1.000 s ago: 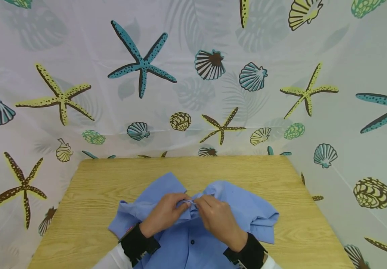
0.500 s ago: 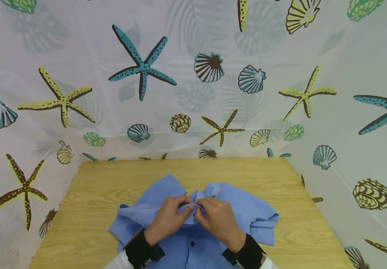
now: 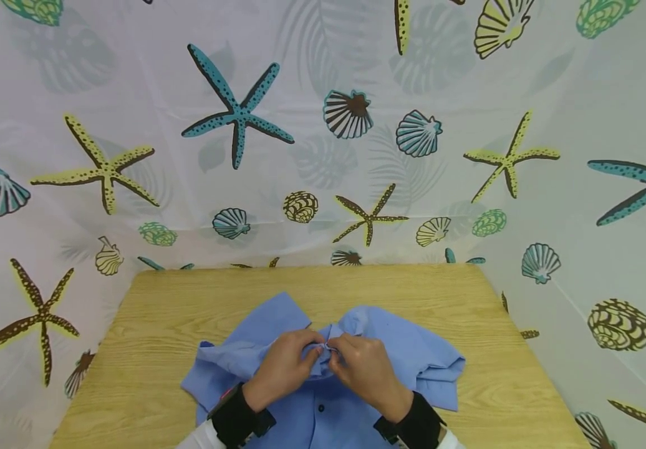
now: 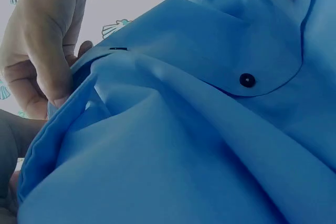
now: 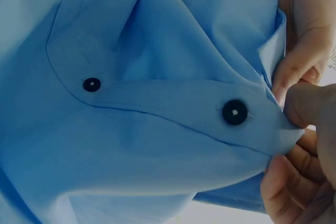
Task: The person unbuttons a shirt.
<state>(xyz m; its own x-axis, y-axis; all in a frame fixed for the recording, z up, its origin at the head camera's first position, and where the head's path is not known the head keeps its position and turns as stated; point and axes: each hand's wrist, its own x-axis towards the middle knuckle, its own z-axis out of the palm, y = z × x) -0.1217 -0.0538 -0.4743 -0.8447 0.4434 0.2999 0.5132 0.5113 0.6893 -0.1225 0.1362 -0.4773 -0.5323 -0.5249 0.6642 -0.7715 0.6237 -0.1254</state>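
A blue button-up shirt (image 3: 407,349) with dark buttons lies spread on the table, its front partly lifted and bunched. My left hand (image 3: 285,366) pinches the shirt's front edge near the upper middle. Right beside it, my right hand (image 3: 366,368) pinches the same bunched edge, the fingertips of both almost meeting. Below the hands, a dark button (image 3: 321,408) shows on the front. The right wrist view has a larger-looking button (image 5: 234,112) on the front strip close to the fingers. Another button (image 4: 247,80) shows in the left wrist view. What lies between the fingertips is hidden.
The shirt rests on a wooden table (image 3: 154,330) with light grain. Behind and at both sides hangs a white cloth (image 3: 312,68) printed with starfish and shells. Black bands (image 3: 415,419) with small cameras circle both wrists.
My left hand has shifted slightly right, closer to the right hand, and the fingers of both have regripped the cloth. The head view has tilted up a little.
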